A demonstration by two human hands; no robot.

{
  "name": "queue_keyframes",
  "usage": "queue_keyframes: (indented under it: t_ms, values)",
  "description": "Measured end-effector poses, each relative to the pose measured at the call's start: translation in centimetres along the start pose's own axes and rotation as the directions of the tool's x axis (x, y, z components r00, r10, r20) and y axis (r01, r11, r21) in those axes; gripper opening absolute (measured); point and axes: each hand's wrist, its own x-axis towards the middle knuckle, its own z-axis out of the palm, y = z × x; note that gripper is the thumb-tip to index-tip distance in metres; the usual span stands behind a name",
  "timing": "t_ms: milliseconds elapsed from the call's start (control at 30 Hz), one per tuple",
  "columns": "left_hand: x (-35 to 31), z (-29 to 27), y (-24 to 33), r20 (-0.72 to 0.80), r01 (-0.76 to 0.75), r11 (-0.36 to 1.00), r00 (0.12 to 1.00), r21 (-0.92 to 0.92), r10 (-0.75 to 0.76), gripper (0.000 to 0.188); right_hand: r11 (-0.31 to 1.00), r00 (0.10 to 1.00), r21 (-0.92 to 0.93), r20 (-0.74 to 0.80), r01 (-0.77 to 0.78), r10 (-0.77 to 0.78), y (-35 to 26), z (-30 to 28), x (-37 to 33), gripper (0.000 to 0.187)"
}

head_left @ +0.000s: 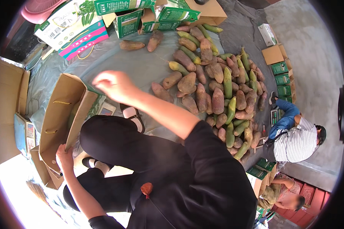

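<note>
An open brown cardboard gift box [61,89] with yellow cord handles stands tilted on my left, beside my knee. My left hand [65,157] grips its near edge, fingers wrapped over the cardboard. My right hand [116,87] is raised over the box's far end and the plastic sheet. Its fingers look curled but are smeared by motion, and I see nothing in them. To the right of my right arm lies a large heap of tubers [218,101], brownish purple, mixed with long green gourds or cucumbers [227,82].
Green and white cartons [128,23] and a pink-striped carton [84,40] stand at the far left. More boxes [283,78] line the right wall. One person in a striped shirt [296,141] bends near a scale [274,116]; another person [284,192] sits behind cartons.
</note>
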Motion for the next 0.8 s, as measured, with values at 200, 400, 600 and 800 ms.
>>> queue_keyframes:
  t_ms: [200, 400, 600, 800]
  values:
    - [0.3, 0.1, 0.5, -0.001, -0.033, 0.999, 0.999, 0.018, 0.033, 0.019, 0.788, 0.903, -0.493, -0.390, -0.369, 0.178, 8.8, -18.0, -11.1, 0.013]
    - [0.3, 0.6, 0.5, -0.020, -0.002, 0.999, 1.000, -0.043, 0.001, 0.014, 0.200, 0.707, -0.680, -0.655, -0.705, 0.265, 11.5, -34.7, -24.0, 0.018]
    - [0.1, 1.1, -0.8, -0.027, 0.009, 0.998, 1.000, -0.070, -0.011, 0.013, -0.246, 0.298, -0.435, -0.844, -0.866, 0.445, 9.4, -41.8, -29.6, 0.040]
    - [0.0, 0.7, -0.1, -0.014, 0.040, 0.999, 0.999, -0.010, -0.040, 0.013, -0.423, 0.289, -0.508, -0.828, -0.751, 0.481, 9.7, -43.2, -30.8, 0.047]
